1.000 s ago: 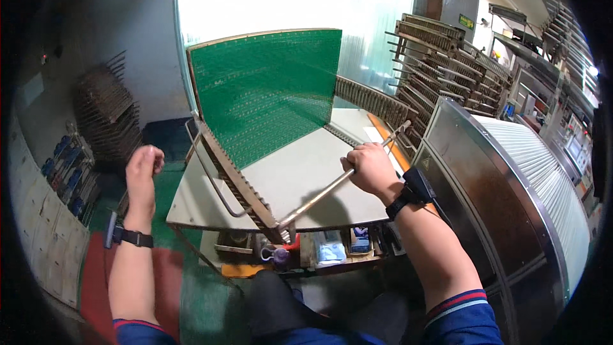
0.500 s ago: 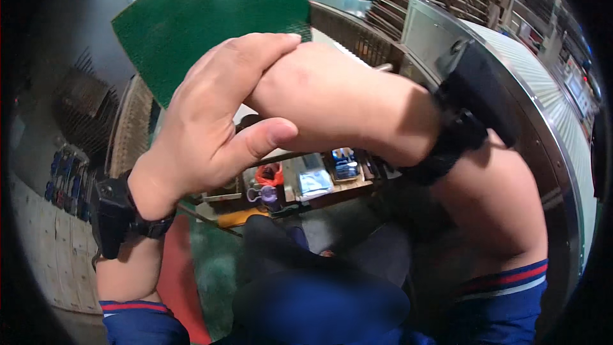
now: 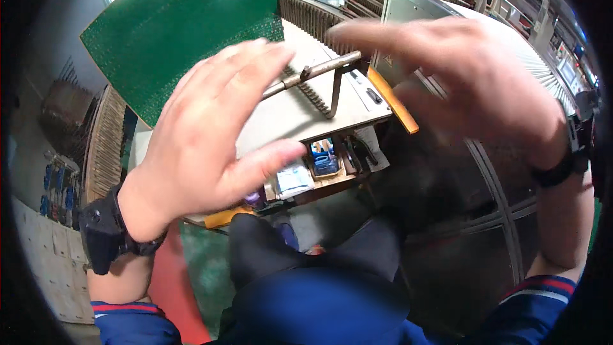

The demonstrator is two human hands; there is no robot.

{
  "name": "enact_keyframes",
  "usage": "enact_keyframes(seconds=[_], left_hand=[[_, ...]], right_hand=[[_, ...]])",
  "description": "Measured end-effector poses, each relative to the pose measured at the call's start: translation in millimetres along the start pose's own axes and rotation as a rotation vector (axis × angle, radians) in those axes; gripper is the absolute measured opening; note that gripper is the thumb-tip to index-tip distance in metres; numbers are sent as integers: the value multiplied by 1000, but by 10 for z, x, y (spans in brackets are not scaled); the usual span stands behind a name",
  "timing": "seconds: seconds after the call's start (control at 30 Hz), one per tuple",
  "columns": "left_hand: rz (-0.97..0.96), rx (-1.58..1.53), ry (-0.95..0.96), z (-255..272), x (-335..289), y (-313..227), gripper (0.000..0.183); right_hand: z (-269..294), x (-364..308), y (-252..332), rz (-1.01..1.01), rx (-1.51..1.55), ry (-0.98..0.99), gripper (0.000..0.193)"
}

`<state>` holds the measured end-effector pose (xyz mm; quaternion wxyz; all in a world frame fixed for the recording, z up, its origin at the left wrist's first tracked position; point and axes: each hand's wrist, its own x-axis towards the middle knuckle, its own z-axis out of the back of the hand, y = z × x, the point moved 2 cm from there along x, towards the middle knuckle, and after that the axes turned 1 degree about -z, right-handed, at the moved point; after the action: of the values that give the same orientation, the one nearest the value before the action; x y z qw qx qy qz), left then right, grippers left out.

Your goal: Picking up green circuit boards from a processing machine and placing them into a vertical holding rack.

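A: Hand states, bar position, handling tip?

B: Left hand [image 3: 198, 131] spread, nothing seen in it; right hand [image 3: 472, 83] blurred but looks released, off the metal bar [image 3: 332, 66]; bar sits over the counter [image 3: 281, 121], partly hidden by left hand; green panel [image 3: 191, 38] far left; I'd grip the bar's smooth length, fingers clear of the teeth [image 3: 314, 100].

A: Versus earlier?

B: Right hand clutched the bar a second ago; hands overlapped after; now apart.

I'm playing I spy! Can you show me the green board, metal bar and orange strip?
Green board [image 3: 185, 35]: head view, middle of its face.
Metal bar [image 3: 329, 66]: head view, on its bare shaft.
Orange strip [image 3: 393, 101]: head view, middle of its length.
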<state>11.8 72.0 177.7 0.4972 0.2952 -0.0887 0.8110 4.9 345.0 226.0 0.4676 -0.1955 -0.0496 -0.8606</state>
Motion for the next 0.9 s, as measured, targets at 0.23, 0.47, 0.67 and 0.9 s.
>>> enact_keyframes(seconds=[0.23, 0.47, 0.67, 0.9], left_hand=[[551, 88, 369, -331, -418, 303, 58], [526, 73, 254, -408, -433, 338, 34], [529, 123, 206, -391, -721, 670, 26], [459, 140, 132, -318, -714, 762, 24]], right_hand=[[921, -1467, -1687, -560, -542, 224, 40], [460, -2088, -1980, -863, -82, 62, 55], [433, -2045, -1910, -848, -110, 86, 53], [621, -1937, -1859, -715, -370, 376, 35]])
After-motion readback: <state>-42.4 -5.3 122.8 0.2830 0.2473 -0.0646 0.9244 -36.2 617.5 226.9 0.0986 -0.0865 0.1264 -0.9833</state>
